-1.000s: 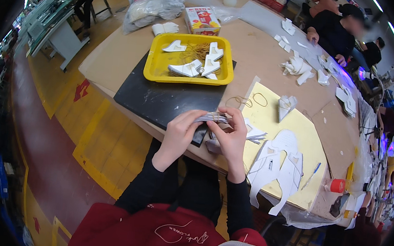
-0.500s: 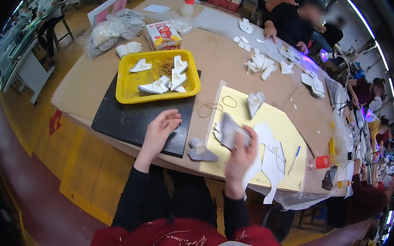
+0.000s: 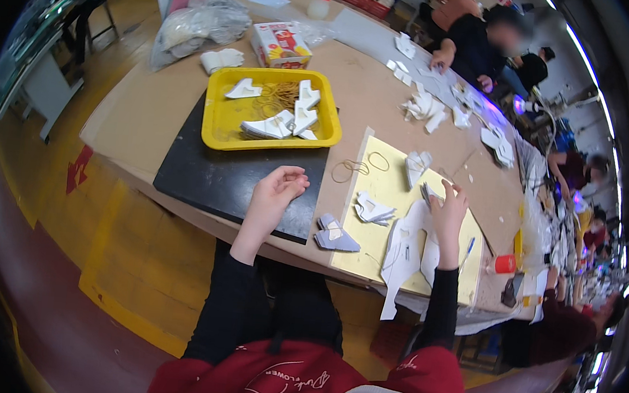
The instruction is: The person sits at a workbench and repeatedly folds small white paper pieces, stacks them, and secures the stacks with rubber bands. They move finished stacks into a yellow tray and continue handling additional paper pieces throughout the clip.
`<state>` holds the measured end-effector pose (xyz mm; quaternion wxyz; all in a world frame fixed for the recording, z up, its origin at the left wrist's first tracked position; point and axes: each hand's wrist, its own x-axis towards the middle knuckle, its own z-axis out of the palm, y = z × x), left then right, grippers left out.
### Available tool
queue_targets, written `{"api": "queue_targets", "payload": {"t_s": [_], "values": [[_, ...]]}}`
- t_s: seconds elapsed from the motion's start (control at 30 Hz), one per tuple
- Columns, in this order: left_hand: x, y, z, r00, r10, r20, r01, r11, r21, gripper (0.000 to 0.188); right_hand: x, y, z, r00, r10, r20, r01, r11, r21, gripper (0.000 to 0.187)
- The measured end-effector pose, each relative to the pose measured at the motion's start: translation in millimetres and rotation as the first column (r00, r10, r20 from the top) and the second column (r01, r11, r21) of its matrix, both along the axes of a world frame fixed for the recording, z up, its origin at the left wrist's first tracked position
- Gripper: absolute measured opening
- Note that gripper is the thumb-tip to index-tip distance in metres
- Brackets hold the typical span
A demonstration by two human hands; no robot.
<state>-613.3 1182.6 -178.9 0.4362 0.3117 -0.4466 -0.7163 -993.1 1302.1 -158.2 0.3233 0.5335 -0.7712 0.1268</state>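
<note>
My right hand (image 3: 449,217) is over the yellow sheet (image 3: 370,246), its fingers closed on a small stack of grey cut pieces (image 3: 428,194). That stack is partly hidden by the fingers. Just beyond stands a banded bundle of white pieces (image 3: 416,168). Over the black mat (image 3: 247,198), my left hand (image 3: 280,191) is loosely curled and holds nothing. Between the hands are a white stack of cut pieces (image 3: 373,209) and a grey banded bundle (image 3: 336,234). Large white cut-out sheets (image 3: 402,249) lie below my right hand.
A yellow tray (image 3: 212,124) holds white bundles and rubber bands. Loose rubber bands (image 3: 348,171) lie beside the yellow sheet. Behind are a box (image 3: 281,44) and a plastic bag (image 3: 198,29). A pen (image 3: 468,251) and red-topped container (image 3: 503,264) sit right. A co-worker (image 3: 477,46) works across the table.
My right hand has moved right and farther away with the grey stack, uncovering the white stack on the yellow sheet. My left hand stays over the black mat. The view has shifted slightly.
</note>
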Motion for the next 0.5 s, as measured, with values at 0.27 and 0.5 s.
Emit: {"api": "queue_targets", "payload": {"t_s": [0.27, 0.5], "values": [[4, -1, -5, 1.0, 0.014, -0.007, -0.014, 1.0, -0.023, 0.025, 198, 6, 43, 0.571, 0.524, 0.631, -0.813, 0.466, 0.349, 0.044], [11, 17, 14, 0.947, 0.032, 0.319, 0.089, 0.93, -0.357, 0.038, 215, 50, 11, 0.126, 0.38, 0.916, -0.393, 0.867, -0.306, 0.056]]}}
